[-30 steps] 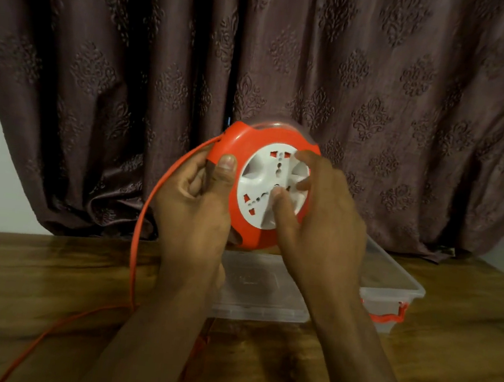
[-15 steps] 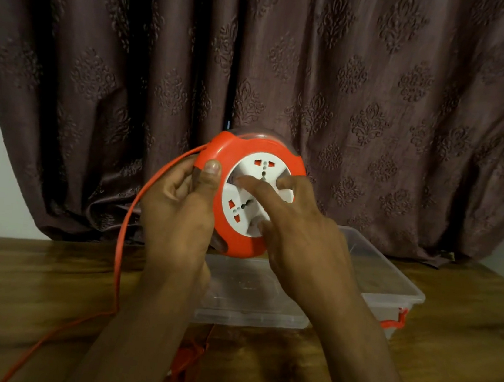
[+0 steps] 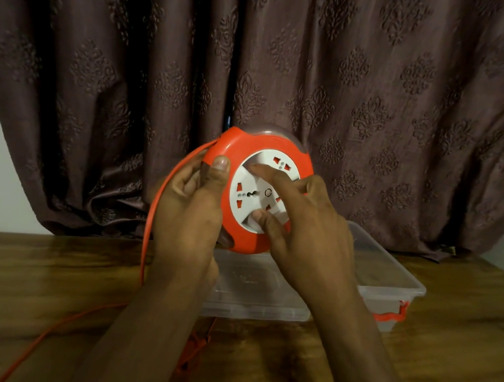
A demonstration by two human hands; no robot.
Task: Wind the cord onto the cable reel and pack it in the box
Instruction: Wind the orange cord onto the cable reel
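An orange cable reel (image 3: 243, 145) with a white socket face (image 3: 245, 186) is held upright in the air above the table. My left hand (image 3: 191, 208) grips its left rim, thumb on the front. My right hand (image 3: 303, 229) rests its fingers on the white socket disc. The orange cord (image 3: 154, 217) leaves the reel's left side, drops to the table and trails off to the lower left. A clear plastic box (image 3: 392, 278) sits on the table behind my hands, with its clear lid (image 3: 251, 289) lying in front of it.
A wooden table (image 3: 27, 274) spans the lower view. A brown patterned curtain (image 3: 351, 92) hangs close behind it. An orange clip (image 3: 394, 314) shows on the box's right end. More orange cord (image 3: 193, 345) lies between my forearms.
The white socket disc has turned under my right fingers. The reel shifted slightly left and then back, and the cord's loop on the left has shortened.
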